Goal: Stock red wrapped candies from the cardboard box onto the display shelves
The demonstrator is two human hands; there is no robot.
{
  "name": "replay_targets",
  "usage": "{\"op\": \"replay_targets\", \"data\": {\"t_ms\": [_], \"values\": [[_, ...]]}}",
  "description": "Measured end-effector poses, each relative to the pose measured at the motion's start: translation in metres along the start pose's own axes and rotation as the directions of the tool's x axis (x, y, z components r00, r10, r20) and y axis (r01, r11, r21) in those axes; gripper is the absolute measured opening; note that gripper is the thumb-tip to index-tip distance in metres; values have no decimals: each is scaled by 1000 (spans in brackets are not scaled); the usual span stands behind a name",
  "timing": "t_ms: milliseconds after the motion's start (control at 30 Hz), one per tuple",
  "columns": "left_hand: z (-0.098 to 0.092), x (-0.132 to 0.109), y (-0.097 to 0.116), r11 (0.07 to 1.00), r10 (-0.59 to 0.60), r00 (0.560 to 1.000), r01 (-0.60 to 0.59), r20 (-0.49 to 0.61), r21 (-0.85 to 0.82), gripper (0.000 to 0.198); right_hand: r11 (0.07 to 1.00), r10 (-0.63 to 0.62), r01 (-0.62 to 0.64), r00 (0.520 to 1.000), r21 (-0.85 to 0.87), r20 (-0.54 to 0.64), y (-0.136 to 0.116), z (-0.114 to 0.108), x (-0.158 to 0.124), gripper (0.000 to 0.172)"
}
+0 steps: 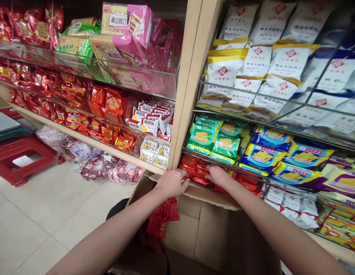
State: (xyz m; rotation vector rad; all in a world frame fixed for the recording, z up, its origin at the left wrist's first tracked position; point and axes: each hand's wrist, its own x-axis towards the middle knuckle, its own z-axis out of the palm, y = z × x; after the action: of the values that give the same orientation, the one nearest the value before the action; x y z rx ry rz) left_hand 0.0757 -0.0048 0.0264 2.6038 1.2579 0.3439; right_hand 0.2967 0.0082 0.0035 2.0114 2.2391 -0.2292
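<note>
Head view. Clock directions are read from the picture centre, 12 at the top.

The shelved red packets (pixel 202 172) lie between 4 and 5 o'clock, on the bottom shelf (pixel 332 245), directly below the green packs (pixel 204 135). The carton (pixel 181 230) stands at 6 o'clock, against the shelf; more red packets, the carton packets (pixel 157 226), are inside it, toward 7 o'clock.

Left hand (pixel 171 184), at 6 o'clock: fingers curled above the carton's edge, beside the shelved packets. Whether it grips anything cannot be told. Right hand (pixel 219 176), at 4 o'clock: fingers bent, tips at the shelved packets. Whether they are clamped on one cannot be told.

Caution: a packet released short of the shelf front would probably drop into the carton. Pressing hard could crush the contents or crease the wrappers; pushing from one side could disturb the row.

Orientation: the clearest carton packet has its long axis roughly along 1–7 o'clock. The shelved packets overlap and are partly covered by the right hand; their axes and facing cannot be determined.
</note>
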Motion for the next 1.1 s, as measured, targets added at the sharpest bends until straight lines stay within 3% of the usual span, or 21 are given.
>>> {"op": "replay_targets", "data": {"t_ms": [200,333,367,433,500,533,600,667,733,867,1000,1100], "values": [[0,1,-2,999,40,998,-40,-52,-3,23,993,-43,53,994,101,-98,0,-7,-52,19],[-4,-9,-1,984,175,977,-178,-124,-15,25,948,-26,84,982,309,-188,-5,-3,-95,27],[-2,-15,0,962,270,951,-274,-150,-6,25,929,-8,86,977,360,-212,-6,0,-103,29],[8,-31,-1,856,515,846,-517,-138,23,23,919,31,71,967,387,-251,-10,5,-115,33],[26,-51,-4,731,682,731,-682,23,5,20,947,58,39,957,320,-285,-14,8,-119,35],[37,-60,-6,740,667,730,-672,151,-21,20,961,66,20,953,276,-296,-16,9,-119,36],[60,-75,-13,881,437,818,-472,374,2,30,978,76,-10,947,207,-312,-19,9,-118,36],[79,-84,-21,975,126,887,-194,443,111,53,985,83,-27,942,173,-324,-21,9,-117,35],[90,-88,-28,983,-43,903,-37,427,178,62,988,80,-29,940,155,-332,-23,10,-118,35],[92,-88,-37,980,-125,908,49,401,192,48,990,79,-36,944,137,-319,-24,10,-120,35],[82,-86,-44,978,-176,900,115,399,171,65,989,90,-44,941,144,-325,-25,9,-121,35],[77,-87,-49,981,-181,895,134,408,141,53,987,95,-43,935,154,-343,-26,10,-121,35]]}}
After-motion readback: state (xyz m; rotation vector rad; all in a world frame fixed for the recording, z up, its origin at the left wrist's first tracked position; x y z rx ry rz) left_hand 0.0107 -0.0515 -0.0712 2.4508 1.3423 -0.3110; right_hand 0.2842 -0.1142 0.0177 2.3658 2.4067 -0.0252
